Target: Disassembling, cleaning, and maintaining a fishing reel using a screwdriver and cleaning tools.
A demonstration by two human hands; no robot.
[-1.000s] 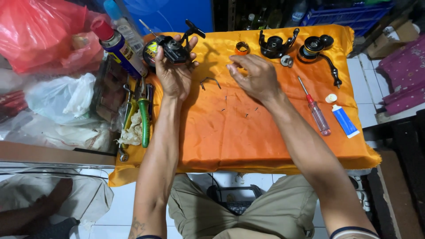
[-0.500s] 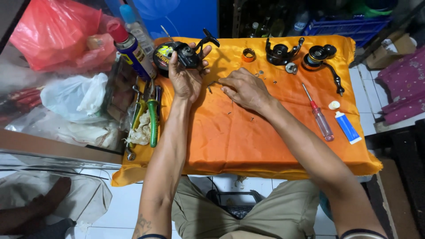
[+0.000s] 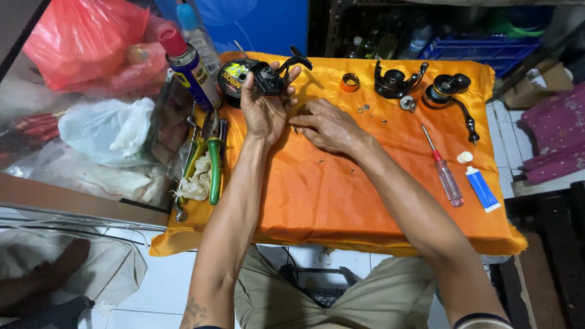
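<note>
At the left of the orange-draped bench [image 3: 341,201], the left hand [image 3: 263,113] keeps a closed grip on the black reel body [image 3: 268,78], raised just above the cloth. The right hand [image 3: 329,127] rests fingers-down beside it (holding nothing I can make out). Best hold the body level while picking the tiny screws [image 3: 365,109].

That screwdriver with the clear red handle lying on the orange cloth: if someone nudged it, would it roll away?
The screwdriver looks stiff: a thin metal shaft in a hard, clear plastic handle. Its handle seems rounded, so a sideways push would probably roll it a little, though the soft, wrinkled orange cloth would likely slow it. It looks light enough to lift with two fingers, and smooth plastic may be a bit slippery.
</note>
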